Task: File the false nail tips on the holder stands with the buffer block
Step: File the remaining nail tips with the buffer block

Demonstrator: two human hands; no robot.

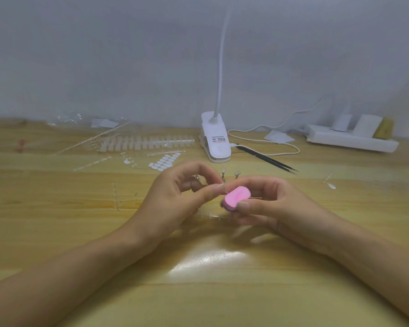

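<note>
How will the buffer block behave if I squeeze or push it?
Probably soft: the buffer block shows a dent in its pink face. Likely light, since the right hand pinches it between thumb and fingertips alone. Its flat faces should keep it from rolling if set down.

You face a plain pale grey wall (128, 55) behind your yellow wood-grain bench (57, 232). A white clip lamp (216, 140) stands at twelve o'clock, a white power strip (350, 140) at two, and glare shines at six.
</note>
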